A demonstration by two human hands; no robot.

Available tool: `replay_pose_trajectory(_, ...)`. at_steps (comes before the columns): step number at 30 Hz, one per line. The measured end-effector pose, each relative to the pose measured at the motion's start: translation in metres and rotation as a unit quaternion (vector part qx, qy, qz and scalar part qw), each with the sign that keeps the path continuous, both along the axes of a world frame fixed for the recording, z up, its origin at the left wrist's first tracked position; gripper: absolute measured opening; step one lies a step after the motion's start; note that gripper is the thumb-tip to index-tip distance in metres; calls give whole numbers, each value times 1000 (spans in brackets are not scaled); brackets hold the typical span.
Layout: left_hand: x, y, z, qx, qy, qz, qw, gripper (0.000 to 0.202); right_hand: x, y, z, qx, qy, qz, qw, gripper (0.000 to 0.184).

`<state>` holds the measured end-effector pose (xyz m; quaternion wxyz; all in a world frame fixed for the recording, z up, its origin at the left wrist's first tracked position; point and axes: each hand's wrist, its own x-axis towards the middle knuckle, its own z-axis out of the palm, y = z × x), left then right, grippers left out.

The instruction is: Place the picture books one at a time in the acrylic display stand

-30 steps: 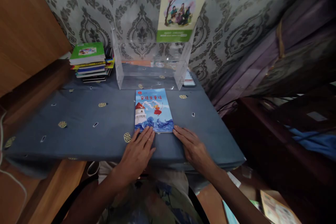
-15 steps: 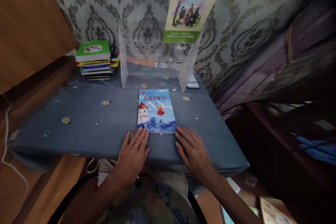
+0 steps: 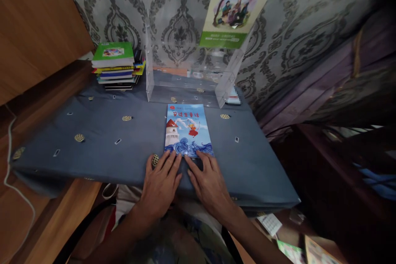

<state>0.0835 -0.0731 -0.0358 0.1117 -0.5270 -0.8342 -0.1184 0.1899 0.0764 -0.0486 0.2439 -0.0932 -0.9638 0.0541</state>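
A blue book [image 3: 189, 130] with a red-roofed tower, waves and a small red-clad figure on its cover lies closed on the blue tablecloth [image 3: 102, 152]. My left hand [image 3: 162, 181] rests flat with fingers spread, its fingertips at the book's lower left corner. Beside it, my right hand [image 3: 210, 183] also lies open, its fingertips on or at the lower edge of the cover. Neither hand grips anything.
Behind the book stands a clear acrylic stand [image 3: 185, 95]. A pile of books [image 3: 114, 66] with a green one on top sits at the back left. A green-and-cream poster [image 3: 235, 12] hangs above. More books [image 3: 318, 251] lie low at right.
My right hand has slid left from the book's lower right corner to its lower edge, closer to my left hand. The camera view has shifted slightly.
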Motion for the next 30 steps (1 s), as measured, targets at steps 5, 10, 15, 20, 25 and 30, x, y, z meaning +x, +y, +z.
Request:
replay_pose_trajectory(5,3,2,-1,9,-1,9,1000,42,-2,-2,0,-1,-10,-6,1000,41)
replay_pose_trajectory(10,3,2,-3,13,-2,11,1000,43,-2,-1,1,23,-13,-10,1000,38)
replay_pose_trajectory(15,5,-1,-8,18,2,21,1000,44,-4,3,-2,12,-23,47,999,43)
replay_pose_trajectory(20,8,0,-12,42,2,52,998,45,-7,13,1,8,-35,142,989,52)
replay_pose_trajectory(25,7,0,-13,51,3,46,998,44,-13,28,19,-19,-97,214,972,55)
replay_pose_trajectory(30,6,-1,-14,56,3,40,998,41,-36,37,39,-32,-166,299,939,60)
